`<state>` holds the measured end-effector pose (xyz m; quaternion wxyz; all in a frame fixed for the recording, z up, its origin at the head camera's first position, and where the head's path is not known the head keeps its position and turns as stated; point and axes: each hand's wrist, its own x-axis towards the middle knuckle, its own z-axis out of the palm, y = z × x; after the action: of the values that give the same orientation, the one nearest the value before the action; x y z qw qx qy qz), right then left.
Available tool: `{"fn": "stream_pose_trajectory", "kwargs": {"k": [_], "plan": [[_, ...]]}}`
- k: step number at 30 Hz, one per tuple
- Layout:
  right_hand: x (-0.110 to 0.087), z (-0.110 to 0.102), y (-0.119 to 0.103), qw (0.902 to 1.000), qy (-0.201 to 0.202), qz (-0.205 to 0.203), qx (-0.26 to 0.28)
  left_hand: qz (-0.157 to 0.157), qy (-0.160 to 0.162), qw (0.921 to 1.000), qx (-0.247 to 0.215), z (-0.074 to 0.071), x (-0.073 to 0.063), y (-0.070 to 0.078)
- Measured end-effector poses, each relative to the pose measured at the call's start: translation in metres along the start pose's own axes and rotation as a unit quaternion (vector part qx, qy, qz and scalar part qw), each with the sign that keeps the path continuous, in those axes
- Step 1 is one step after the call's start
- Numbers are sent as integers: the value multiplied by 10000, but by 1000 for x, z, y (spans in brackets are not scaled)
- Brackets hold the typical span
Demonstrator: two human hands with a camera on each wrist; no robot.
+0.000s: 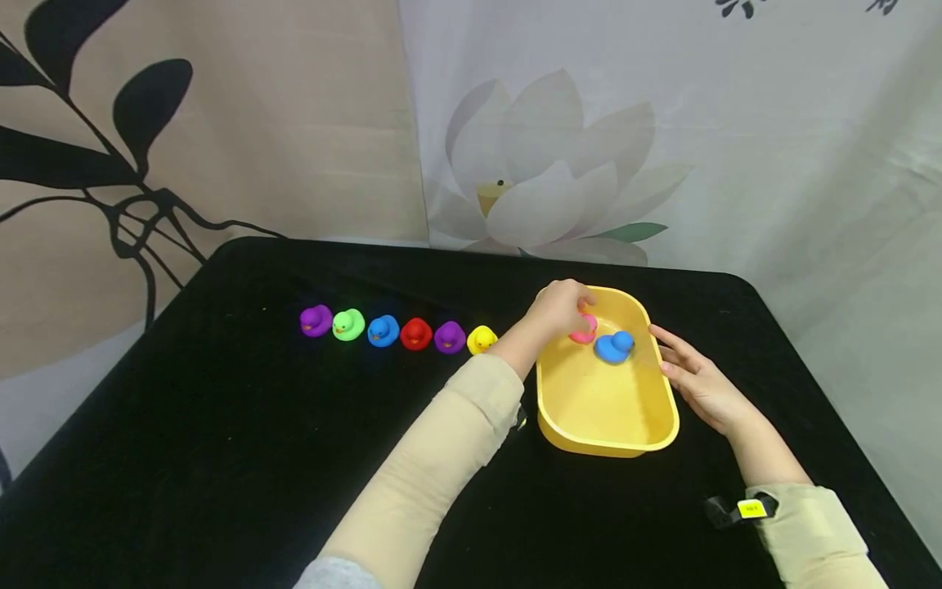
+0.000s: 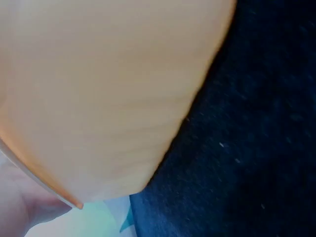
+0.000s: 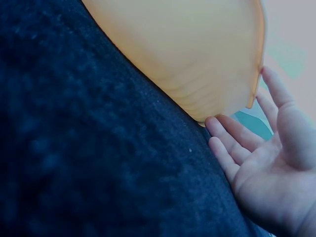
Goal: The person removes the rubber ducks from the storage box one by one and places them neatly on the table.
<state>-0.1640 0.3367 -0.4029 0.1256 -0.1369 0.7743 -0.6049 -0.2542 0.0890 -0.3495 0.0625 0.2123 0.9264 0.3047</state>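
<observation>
My left hand [image 1: 561, 307] reaches over the left rim of a yellow plastic basin [image 1: 607, 413], its fingers bent down around a pink rubber duck [image 1: 585, 330]. Part of that duck is hidden by the hand. A blue rubber duck [image 1: 614, 348] sits inside the basin, just right of the pink one. With its fingers extended, my right hand [image 1: 702, 384] touches the outside of the basin's right wall; the right wrist view shows these fingertips [image 3: 212, 123] against the wall. The left wrist view is mostly filled by the basin's side [image 2: 108, 108].
Left of the basin, several rubber ducks stand in a row, from a purple duck [image 1: 316, 321] through green, blue, a red duck [image 1: 416, 334] and purple to a yellow duck [image 1: 482, 339]. Black cloth [image 1: 221, 458] covers the table. A patterned curtain [image 1: 331, 123] hangs behind.
</observation>
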Motion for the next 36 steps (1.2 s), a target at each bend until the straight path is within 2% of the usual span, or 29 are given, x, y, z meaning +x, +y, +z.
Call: {"fn": "stream_pose_trajectory", "kwargs": {"k": [6,14,20,26,31,36], "plan": [[0,0,0,10000,20,42,23,-158,-100,9989,-427,0,2,4],[0,-1,1,10000,23,26,77,-686,40,9965,-484,5,3,10],[1,0,1,10000,-17,11,79,-1045,142,9904,-898,14,0,10],[2,0,0,10000,-20,40,56,-1161,302,9831,-1385,17,-2,9],[1,0,0,10000,9,88,38,-1213,319,9814,-1452,19,-2,10],[1,0,0,10000,23,73,36,-1110,327,9827,-1446,18,-2,10]]}}
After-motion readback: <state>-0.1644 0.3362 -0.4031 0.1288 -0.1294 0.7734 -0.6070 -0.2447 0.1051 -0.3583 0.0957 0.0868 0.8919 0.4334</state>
